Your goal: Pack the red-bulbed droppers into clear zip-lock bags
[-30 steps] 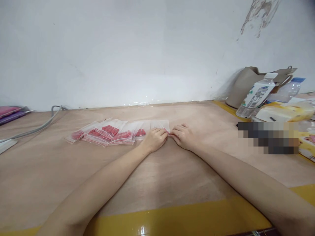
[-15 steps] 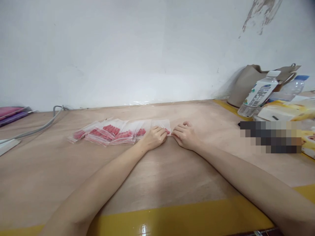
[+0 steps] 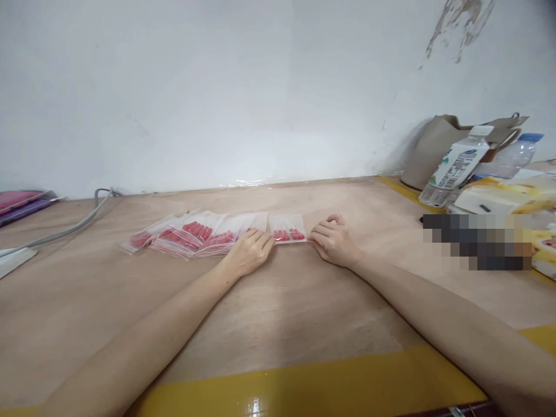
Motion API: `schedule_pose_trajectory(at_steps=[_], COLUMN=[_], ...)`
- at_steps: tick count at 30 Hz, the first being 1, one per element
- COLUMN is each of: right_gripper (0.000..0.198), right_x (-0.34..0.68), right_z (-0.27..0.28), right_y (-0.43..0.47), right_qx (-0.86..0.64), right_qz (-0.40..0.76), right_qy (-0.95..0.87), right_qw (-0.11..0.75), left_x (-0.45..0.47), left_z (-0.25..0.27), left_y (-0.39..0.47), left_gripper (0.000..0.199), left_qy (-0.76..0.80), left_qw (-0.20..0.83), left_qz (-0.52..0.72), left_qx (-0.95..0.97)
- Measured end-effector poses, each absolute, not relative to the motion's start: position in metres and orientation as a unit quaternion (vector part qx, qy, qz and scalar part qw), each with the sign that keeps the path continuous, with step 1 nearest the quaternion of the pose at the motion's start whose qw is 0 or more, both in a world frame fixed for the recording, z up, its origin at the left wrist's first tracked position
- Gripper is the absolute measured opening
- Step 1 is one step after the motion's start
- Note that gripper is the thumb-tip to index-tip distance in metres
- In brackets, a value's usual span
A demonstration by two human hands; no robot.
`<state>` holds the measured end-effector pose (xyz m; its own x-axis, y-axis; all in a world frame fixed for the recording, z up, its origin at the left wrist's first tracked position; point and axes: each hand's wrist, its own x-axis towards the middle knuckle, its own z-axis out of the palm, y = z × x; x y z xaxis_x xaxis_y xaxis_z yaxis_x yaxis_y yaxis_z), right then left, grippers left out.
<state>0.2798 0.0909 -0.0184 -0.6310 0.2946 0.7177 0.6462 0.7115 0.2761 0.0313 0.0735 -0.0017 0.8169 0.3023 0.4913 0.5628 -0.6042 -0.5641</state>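
A small clear zip bag (image 3: 285, 222) with several red pieces in it lies flat between my hands, its red-edged strip towards me. My left hand (image 3: 252, 252) is closed at the near left corner of this bag, fingers curled. At the near right corner, my right hand (image 3: 332, 241) pinches the end of the strip between thumb and fingers. To the left, an overlapping row of similar zip bags (image 3: 195, 231), also holding red capsule-shaped pieces, spreads over the table; my left hand covers part of the nearest ones.
Against the white wall at right stand a beige bag (image 3: 428, 153), a labelled bottle (image 3: 458, 165) and a blue-capped bottle (image 3: 506, 157), by a yellow-and-white packet (image 3: 495, 196). A grey cable (image 3: 80, 223) and pink and purple pouches (image 3: 24, 202) lie at left. Yellow tape (image 3: 304, 385) lines the table's front edge.
My left hand has slid left along the strip, uncovering the bag and its red pieces. My right hand has shifted slightly right, still at the bag's corner.
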Motion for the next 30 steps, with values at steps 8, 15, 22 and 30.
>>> schedule_pose_trajectory(at_steps=[8, 15, 22, 30], right_gripper=[0.027, 0.048, 0.039, 0.038], right_x=[0.272, 0.245, 0.315, 0.318], right_z=[-0.017, -0.019, -0.019, -0.017], right_y=[0.091, 0.092, 0.106, 0.104], right_qx=[-0.291, -0.282, -0.395, -0.421], right_qz=[-0.103, -0.005, 0.015, -0.100], right_qy=[-0.898, -0.940, -0.885, -0.853], right_qw=[0.312, 0.190, 0.245, 0.291], left_x=[0.037, 0.027, 0.005, 0.037], left_z=[-0.002, 0.005, 0.013, -0.005], left_y=[0.071, 0.061, 0.064, 0.079], left_gripper=[0.022, 0.055, 0.027, 0.018], left_qy=[-0.280, -0.398, -0.362, -0.341], left_qw=[0.355, 0.304, 0.286, 0.229], left_qz=[-0.164, -0.169, -0.106, -0.169], left_qx=[-0.877, -0.849, -0.881, -0.896])
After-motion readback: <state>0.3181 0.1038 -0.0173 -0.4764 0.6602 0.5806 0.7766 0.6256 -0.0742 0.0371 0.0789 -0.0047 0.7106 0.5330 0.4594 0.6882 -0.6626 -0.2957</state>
